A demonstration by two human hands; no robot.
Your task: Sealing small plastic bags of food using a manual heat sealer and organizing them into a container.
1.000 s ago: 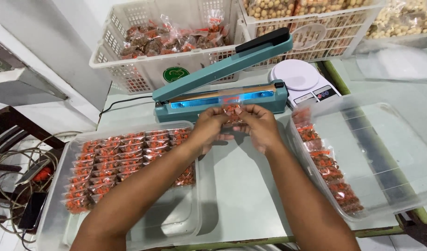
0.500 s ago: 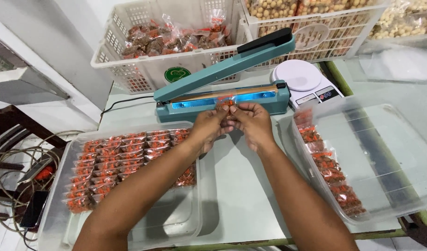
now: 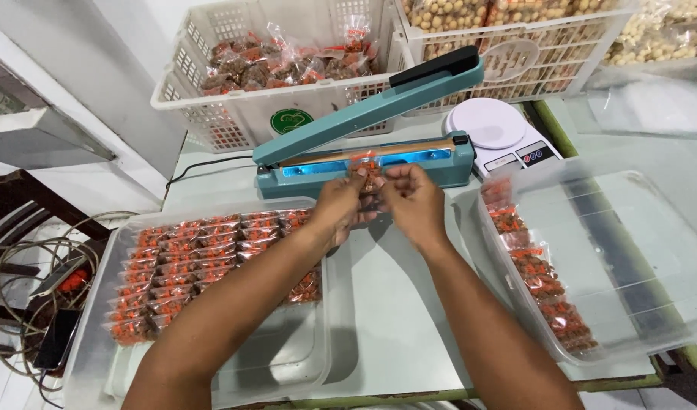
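A small packet [image 3: 369,173] is pinched between left hand [image 3: 339,206] and right hand [image 3: 414,200] at centre frame — its open edge should be laid flat on the sealer [image 3: 364,159] bar, without wrinkles.

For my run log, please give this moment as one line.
left hand, right hand: hold small clear snack packet | over open teal heat sealer

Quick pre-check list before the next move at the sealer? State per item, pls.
1. Sealer arm raised: ok.
2. Small packet gripped by left hand and right hand: ok.
3. Packet mouth across the sealing bar: cannot tell, fingers hide it.
4. Sealer powered: cannot tell.
5. Room in left tray: ok, its near part is bare.
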